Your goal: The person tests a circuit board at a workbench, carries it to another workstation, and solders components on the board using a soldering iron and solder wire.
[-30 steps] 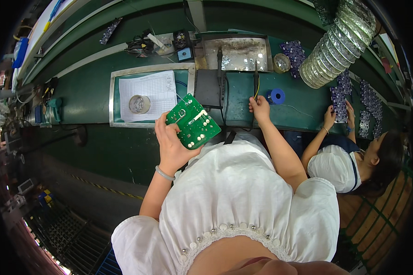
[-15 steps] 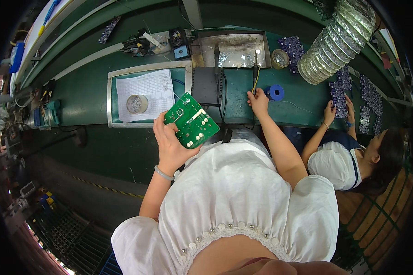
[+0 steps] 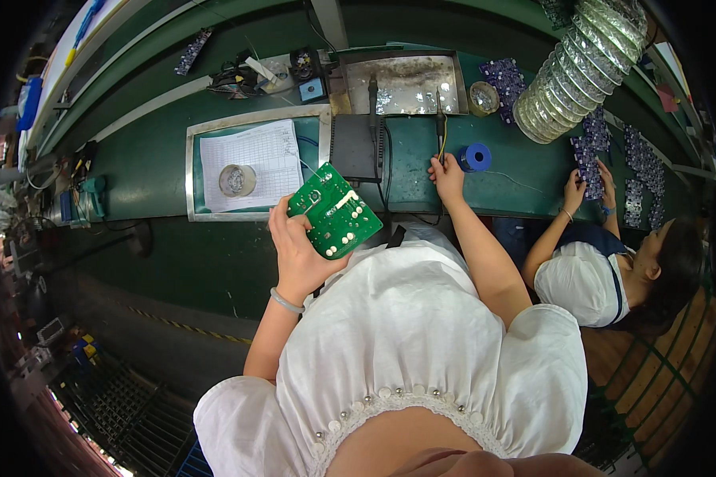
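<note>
A green circuit board (image 3: 338,216) with white connectors and solder spots is gripped along its left and lower edges by my left hand (image 3: 296,248). It is held tilted in front of the bench edge. My right hand (image 3: 449,176) is closed round a soldering iron (image 3: 441,127) with a yellow cable, its tip pointing away over a metal tray (image 3: 415,67). Just right of that hand stands a blue solder spool (image 3: 476,157). Beyond the board lies a printed sheet (image 3: 272,151) with a round tin (image 3: 236,180) on it.
A second soldering iron (image 3: 373,99) rests near a dark box (image 3: 356,149). A flexible foil duct (image 3: 577,75) hangs at the right. There a co-worker's hands (image 3: 574,193) hold a purple circuit board panel (image 3: 587,167). Another round tin (image 3: 484,98) stands beside the tray.
Both hands keep their hold, with the board and the iron almost where they were. The whole view has shifted very slightly.
</note>
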A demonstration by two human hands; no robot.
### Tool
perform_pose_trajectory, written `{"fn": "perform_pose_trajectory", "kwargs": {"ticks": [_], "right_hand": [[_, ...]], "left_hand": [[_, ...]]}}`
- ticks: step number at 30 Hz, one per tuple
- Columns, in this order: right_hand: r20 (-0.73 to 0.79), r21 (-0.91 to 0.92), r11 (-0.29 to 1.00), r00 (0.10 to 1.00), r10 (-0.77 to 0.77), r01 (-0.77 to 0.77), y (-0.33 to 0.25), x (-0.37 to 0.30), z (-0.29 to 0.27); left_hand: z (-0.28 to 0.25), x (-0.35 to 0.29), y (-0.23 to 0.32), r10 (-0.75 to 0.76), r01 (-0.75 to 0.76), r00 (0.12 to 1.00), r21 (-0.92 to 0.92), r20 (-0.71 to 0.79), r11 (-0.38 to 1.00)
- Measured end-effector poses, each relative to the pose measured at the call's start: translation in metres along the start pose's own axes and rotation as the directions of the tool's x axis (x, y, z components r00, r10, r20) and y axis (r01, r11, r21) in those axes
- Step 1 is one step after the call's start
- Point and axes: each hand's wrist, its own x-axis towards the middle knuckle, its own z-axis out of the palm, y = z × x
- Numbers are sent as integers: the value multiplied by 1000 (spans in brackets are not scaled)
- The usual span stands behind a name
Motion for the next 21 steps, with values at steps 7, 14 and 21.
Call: {"fn": "perform_pose_trajectory", "kwargs": {"ticks": [7,14,21], "right_hand": [[-47,-95,996,999,-8,4,6,1,0],[-50,-113,993,998,-33,27,20,4,-3],[-28,-36,999,999,-15,14,20,-3,-10]], "left_hand": [[1,-3,1,-7,7,1000,6,-5,1000],[3,-2,2,22,-22,1000,16,-18,1000],[2,-2,4,-4,4,1000,21,-1,1000]]}}
